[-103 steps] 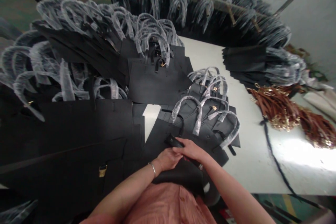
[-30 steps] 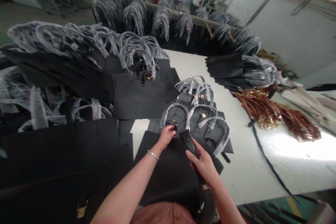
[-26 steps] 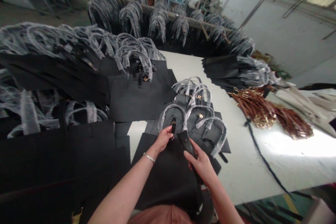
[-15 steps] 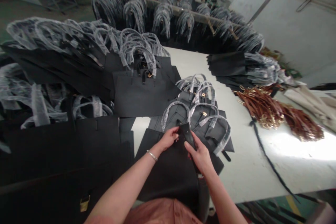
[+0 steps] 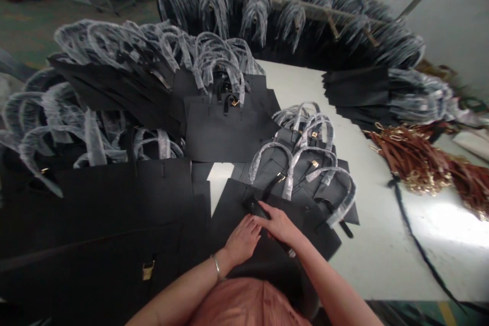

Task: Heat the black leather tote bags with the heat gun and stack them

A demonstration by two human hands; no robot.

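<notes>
Head cam, fwd & down, close on hands (image 5: 241,240)

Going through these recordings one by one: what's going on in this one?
A person is working at a white table with bare hands. The right hand lies on a black strap on top of a black bag, and the left hand rests flat on the same bag, beside it. More bags with plastic-wrapped handles are piled around them, brown straps lie to the right, and further bags hang from a rack behind.
</notes>
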